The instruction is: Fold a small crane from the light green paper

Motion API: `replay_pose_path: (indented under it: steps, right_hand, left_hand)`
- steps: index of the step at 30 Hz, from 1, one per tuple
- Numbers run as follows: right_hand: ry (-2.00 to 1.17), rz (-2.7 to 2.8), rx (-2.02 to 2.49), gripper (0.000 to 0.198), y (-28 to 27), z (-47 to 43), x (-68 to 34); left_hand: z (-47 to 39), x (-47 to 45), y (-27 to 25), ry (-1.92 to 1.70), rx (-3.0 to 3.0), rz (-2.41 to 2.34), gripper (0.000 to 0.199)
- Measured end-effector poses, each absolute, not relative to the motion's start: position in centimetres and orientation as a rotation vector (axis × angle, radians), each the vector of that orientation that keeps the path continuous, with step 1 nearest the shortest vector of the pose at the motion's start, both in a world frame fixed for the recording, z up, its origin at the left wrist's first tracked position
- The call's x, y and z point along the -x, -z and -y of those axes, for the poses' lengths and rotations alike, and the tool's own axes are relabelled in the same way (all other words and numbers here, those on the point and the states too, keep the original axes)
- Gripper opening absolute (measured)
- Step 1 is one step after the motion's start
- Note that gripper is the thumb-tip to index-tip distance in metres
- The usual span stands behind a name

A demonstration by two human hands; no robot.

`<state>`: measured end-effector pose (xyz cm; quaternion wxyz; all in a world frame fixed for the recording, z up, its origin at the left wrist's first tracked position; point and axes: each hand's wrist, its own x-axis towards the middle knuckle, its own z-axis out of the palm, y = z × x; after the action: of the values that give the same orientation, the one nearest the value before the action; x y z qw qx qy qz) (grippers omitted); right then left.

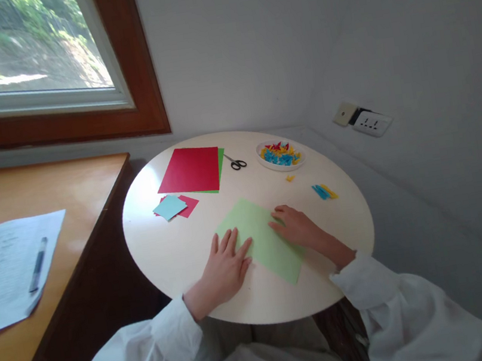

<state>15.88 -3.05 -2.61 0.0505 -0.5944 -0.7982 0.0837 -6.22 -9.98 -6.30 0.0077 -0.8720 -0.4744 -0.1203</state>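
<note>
A pale green sheet of paper (pixel 254 226) lies turned at an angle on the round white table (pixel 166 258), close to me. My left hand (pixel 227 267) rests on its left edge with the fingers spread. On the right edge lies my right hand (pixel 295 225), its fingers stretched out over the paper. Neither hand grips anything. Beyond the left hand, small light blue paper squares (pixel 169 207) overlap small red ones (pixel 189 205).
Farther back are a red sheet (pixel 192 170) over a green one (pixel 222 168), scissors (pixel 237 163) with black handles, and a white dish (pixel 282 167) of folded coloured paper pieces. Blue and yellow strips (pixel 324 191) lie right. A wooden desk (pixel 87 179) stands left.
</note>
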Motion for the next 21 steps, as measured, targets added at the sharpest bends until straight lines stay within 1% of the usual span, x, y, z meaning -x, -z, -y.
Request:
replay_pose_path:
  steps: [6,12,16,17,19,21]
  right_hand:
    - [-0.244,2.511,1.754,0.034,2.5,5.2,-14.1]
    - [-0.156,2.472,1.739,0.044,3.4,6.5,-13.6]
    - [-0.195,2.463,1.665,0.046,3.3,7.2,-14.2]
    - [-0.212,2.485,1.65,0.046,3.1,7.2,-14.5]
    - [-0.271,2.56,1.59,0.045,2.8,7.0,-15.5]
    - [-0.404,2.665,1.469,0.046,2.5,6.5,-16.7]
  left_hand:
    - [9.8,5.8,5.9,0.388,2.746,1.509,0.046]
    - [8.8,4.9,5.1,0.342,2.748,1.61,0.053]
    - [7.1,4.7,4.7,0.288,2.695,1.703,0.054]
    - [6.7,4.7,4.5,0.289,2.675,1.715,0.052]
    - [5.9,4.7,4.3,0.325,2.692,1.691,0.042]
    - [5.4,4.7,4.0,0.348,2.755,1.635,0.034]
